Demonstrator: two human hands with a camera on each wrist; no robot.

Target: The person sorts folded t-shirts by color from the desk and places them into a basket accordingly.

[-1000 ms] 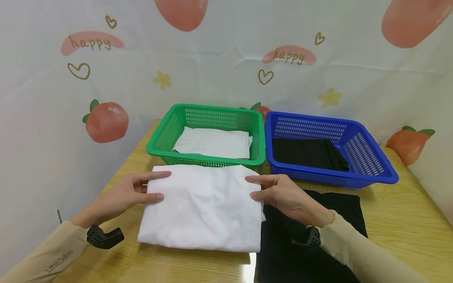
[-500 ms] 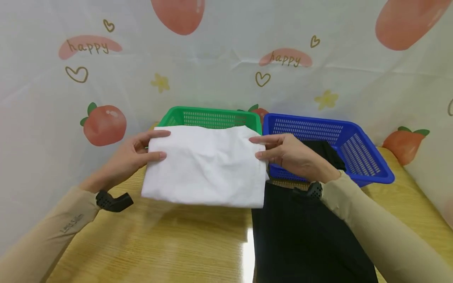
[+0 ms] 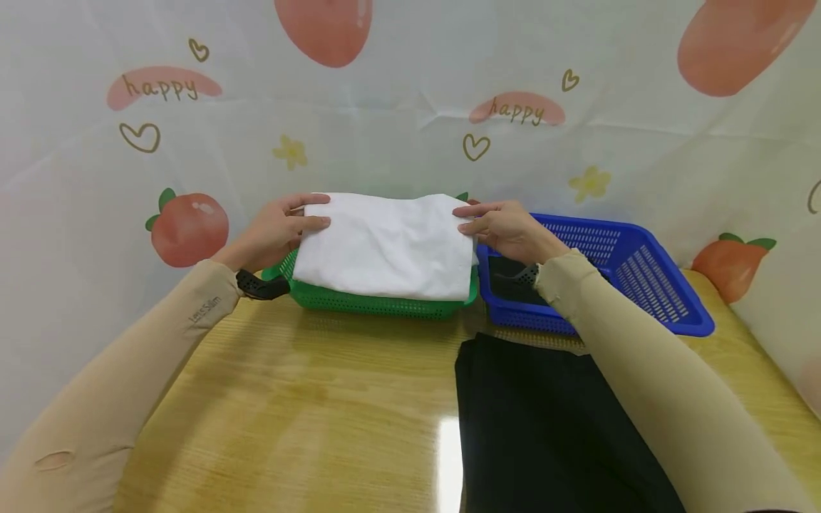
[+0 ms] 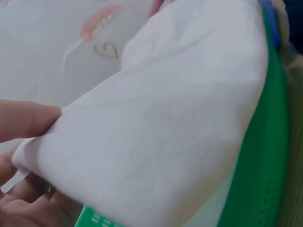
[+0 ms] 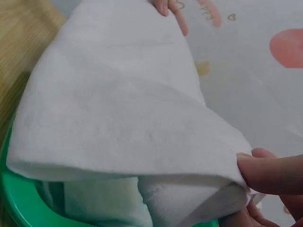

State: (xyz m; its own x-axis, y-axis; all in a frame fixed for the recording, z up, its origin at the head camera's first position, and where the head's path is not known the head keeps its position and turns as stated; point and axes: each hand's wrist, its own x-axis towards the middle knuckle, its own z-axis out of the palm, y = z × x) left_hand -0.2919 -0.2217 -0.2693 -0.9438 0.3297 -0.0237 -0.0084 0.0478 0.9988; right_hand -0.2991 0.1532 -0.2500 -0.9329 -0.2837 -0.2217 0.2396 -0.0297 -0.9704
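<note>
Hanging edge is the weak spot

Left hand (image 3: 272, 228): fingers (image 3: 314, 199) pinching near the upper left corner. Right hand (image 3: 513, 228): fingers pinching near the upper right, layers gaping beneath them in the right wrist view. Folded white cloth (image 3: 385, 246) hangs tilted between the two, above the green basket (image 3: 378, 305), toward the counter's (image 3: 288, 399) back edge. Contact with the basket's front rim: cannot tell.

Risks, my reading: lower edge has no support, so uneven lowering could snag it on that rim and fold it under. A slackening right pinch might let inner layers slide out, undoing the fold. White fabric (image 5: 104, 201) inside the basket could be rumpled by a push from above. Blue basket (image 3: 661, 285), toward the back right corner, lies close under the right wrist camera (image 3: 529, 273); a dropped wrist could catch it. Black cloth (image 3: 545, 427), toward the near edge, could be dragged by a low sleeve (image 3: 641, 370)
</note>
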